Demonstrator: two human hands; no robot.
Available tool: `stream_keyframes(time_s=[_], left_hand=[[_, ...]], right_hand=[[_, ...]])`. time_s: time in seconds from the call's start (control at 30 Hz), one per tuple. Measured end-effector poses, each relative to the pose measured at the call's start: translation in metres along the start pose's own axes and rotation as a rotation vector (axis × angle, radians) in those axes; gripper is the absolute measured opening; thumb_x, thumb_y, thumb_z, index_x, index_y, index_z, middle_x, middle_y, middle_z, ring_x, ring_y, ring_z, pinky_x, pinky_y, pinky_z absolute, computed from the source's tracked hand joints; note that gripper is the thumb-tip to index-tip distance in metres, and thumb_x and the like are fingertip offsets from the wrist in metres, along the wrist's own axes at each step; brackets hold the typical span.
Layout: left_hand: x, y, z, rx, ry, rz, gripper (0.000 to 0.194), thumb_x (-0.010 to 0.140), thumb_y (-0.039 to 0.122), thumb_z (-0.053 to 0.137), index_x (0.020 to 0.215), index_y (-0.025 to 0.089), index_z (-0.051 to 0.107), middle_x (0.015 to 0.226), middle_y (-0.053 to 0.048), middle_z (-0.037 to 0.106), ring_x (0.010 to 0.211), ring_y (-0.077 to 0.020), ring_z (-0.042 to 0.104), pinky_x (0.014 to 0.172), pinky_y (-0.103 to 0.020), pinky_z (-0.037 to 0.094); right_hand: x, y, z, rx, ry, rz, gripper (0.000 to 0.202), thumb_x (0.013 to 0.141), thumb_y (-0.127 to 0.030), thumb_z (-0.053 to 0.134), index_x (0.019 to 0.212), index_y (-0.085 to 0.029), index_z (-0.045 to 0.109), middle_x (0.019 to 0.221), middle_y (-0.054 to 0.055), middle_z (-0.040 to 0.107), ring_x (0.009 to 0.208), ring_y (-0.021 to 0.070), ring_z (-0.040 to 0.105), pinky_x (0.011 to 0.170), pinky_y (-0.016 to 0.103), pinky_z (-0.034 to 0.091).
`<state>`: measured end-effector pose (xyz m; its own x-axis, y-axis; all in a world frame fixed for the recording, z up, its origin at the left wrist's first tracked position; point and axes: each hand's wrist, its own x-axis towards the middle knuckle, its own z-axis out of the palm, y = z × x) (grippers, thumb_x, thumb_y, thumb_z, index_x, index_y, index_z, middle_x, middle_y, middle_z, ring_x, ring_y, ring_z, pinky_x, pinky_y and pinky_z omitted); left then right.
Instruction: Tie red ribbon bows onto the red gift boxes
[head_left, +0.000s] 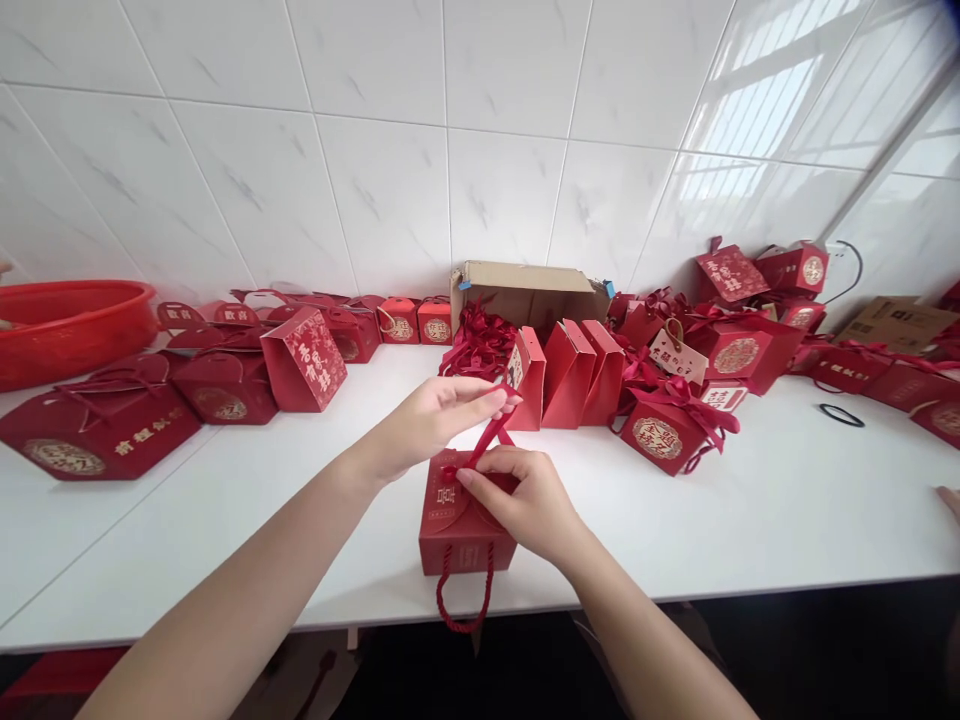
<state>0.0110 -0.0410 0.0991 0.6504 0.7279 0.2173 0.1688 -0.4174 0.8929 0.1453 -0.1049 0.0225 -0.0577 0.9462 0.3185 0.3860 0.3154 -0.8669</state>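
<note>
A small red gift box (469, 525) with gold characters and a twisted rope handle (465, 625) sits at the table's front edge, the handle hanging over it. Above the box, my left hand (439, 415) pinches the upper part of a red ribbon (487, 440) between thumb and fingers. Lower down, my right hand (521, 490) has its thumb and forefinger closed on the same ribbon close to the box top. Part of the lid is hidden under my right hand.
Behind my hands a cardboard carton (525, 275) holds red ribbons (484, 340); upright red boxes (566, 375) stand before it. More red boxes (225, 390) line the left, beside a red basin (75, 330). Decorated boxes (664, 430) and a black ring (841, 415) lie right.
</note>
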Motion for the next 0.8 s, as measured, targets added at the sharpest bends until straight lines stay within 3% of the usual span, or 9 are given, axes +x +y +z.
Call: stream_keyframes(time_s=[0.1,0.2,0.37,0.43,0.53,0.67,0.8], left_hand=[[-0.015,-0.019,-0.005,0.164,0.066,0.031,0.025,0.084,0.043,0.055,0.092,0.021,0.064,0.092,-0.005,0.067,0.089,-0.0196,0.063,0.084,-0.034,0.052],[-0.039,-0.039,-0.008,0.322,0.085,0.02,0.028,0.073,0.04,0.069,0.092,0.022,0.061,0.087,-0.002,0.064,0.084,-0.0184,0.062,0.078,-0.031,0.053],[-0.055,-0.059,0.001,0.311,0.188,0.098,0.013,0.081,0.029,0.063,0.073,0.02,0.058,0.085,-0.003,0.066,0.085,-0.018,0.063,0.079,-0.03,0.051],[-0.055,-0.063,0.006,0.289,0.205,0.136,0.013,0.083,0.025,0.062,0.072,0.02,0.056,0.091,-0.004,0.067,0.096,-0.0187,0.063,0.085,-0.03,0.05],[-0.056,-0.067,0.012,0.303,0.221,0.17,0.011,0.085,0.02,0.058,0.075,0.021,0.054,0.097,-0.004,0.068,0.102,-0.0174,0.062,0.088,-0.029,0.05],[-0.057,-0.07,0.017,0.348,0.239,0.268,0.007,0.084,0.013,0.057,0.081,0.02,0.056,0.096,-0.003,0.068,0.097,-0.0153,0.064,0.086,-0.026,0.051],[-0.056,-0.07,0.022,0.344,0.286,0.286,0.009,0.083,0.01,0.057,0.082,0.019,0.057,0.089,-0.002,0.068,0.09,-0.0147,0.066,0.082,-0.025,0.053]], right_hand=[[0.001,0.003,0.002,0.058,0.018,-0.016,0.026,0.084,-0.035,0.057,0.066,-0.018,0.065,0.065,0.001,0.062,0.062,0.0135,0.053,0.059,0.025,0.04],[0.001,0.003,0.0,0.103,-0.016,-0.034,0.024,0.084,-0.032,0.057,0.068,-0.018,0.066,0.066,0.001,0.063,0.062,0.0126,0.053,0.059,0.024,0.04],[0.001,0.004,0.001,0.201,0.033,0.034,0.02,0.082,-0.031,0.058,0.067,-0.018,0.057,0.064,0.0,0.06,0.061,0.0129,0.055,0.058,0.024,0.042],[0.0,0.006,0.004,0.288,0.085,0.064,0.014,0.081,-0.029,0.06,0.078,-0.02,0.05,0.069,-0.001,0.063,0.066,0.014,0.06,0.063,0.025,0.045],[-0.001,0.008,0.008,0.325,0.136,0.054,0.02,0.081,-0.025,0.06,0.089,-0.023,0.042,0.07,-0.003,0.064,0.066,0.0133,0.061,0.065,0.025,0.047],[-0.001,0.008,0.007,0.183,0.136,-0.014,0.004,0.082,-0.021,0.058,0.086,-0.02,0.057,0.077,0.0,0.068,0.065,0.0124,0.062,0.062,0.024,0.048],[-0.002,0.006,0.002,0.114,0.126,-0.072,0.016,0.083,-0.017,0.056,0.09,-0.021,0.07,0.09,0.002,0.073,0.08,0.0142,0.067,0.074,0.025,0.053]])
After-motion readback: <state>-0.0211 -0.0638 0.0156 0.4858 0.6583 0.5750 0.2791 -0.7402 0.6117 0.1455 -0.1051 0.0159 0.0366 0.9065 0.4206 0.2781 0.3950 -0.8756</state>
